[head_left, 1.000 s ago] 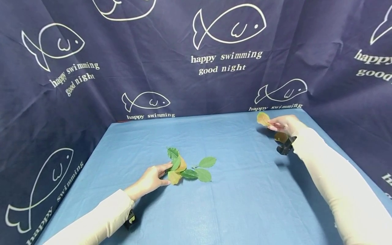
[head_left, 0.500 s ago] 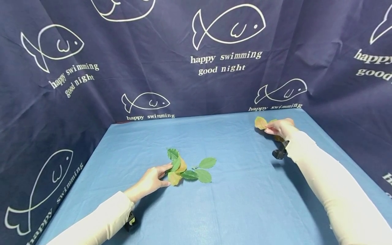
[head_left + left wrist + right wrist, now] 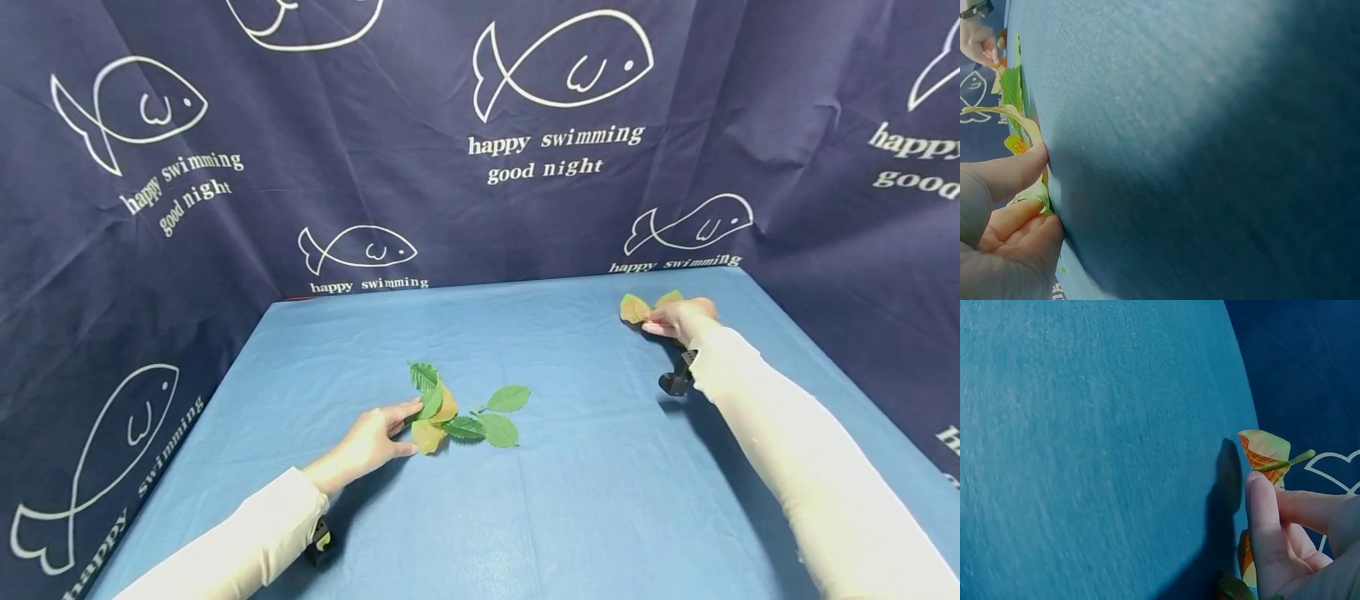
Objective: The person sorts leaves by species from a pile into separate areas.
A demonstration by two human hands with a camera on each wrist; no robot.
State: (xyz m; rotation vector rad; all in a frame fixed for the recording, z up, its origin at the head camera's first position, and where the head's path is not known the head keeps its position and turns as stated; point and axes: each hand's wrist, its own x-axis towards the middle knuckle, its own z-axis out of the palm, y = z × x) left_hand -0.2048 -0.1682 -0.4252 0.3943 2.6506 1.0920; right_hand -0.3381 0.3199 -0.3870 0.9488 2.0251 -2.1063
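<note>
At the left middle of the table my left hand (image 3: 369, 440) rests by a cluster of leaves. Its fingers touch a green leaf (image 3: 431, 402). The thumb lies at the edge of a yellow-green leaf (image 3: 427, 436). In the left wrist view a curling yellow leaf (image 3: 1025, 122) rises beyond the thumb. My right hand (image 3: 678, 319), at the far right, pinches an orange-yellow leaf (image 3: 633, 309) between thumb and fingertips. The right wrist view shows that leaf (image 3: 1266, 452) held above the table with its stem outward. Another yellow-green leaf (image 3: 668, 297) lies behind the right hand, partly hidden.
Joined to the cluster, green leaves (image 3: 508, 397) spread to its right on the blue cloth-covered table (image 3: 480, 517). A dark blue curtain (image 3: 420, 167) printed with white fish hangs behind the table. Each wrist wears a black camera mount (image 3: 677, 382).
My right hand has drawn a little left and nearer with the pinched leaf, showing another leaf behind it. My left hand and the cluster have stayed still.
</note>
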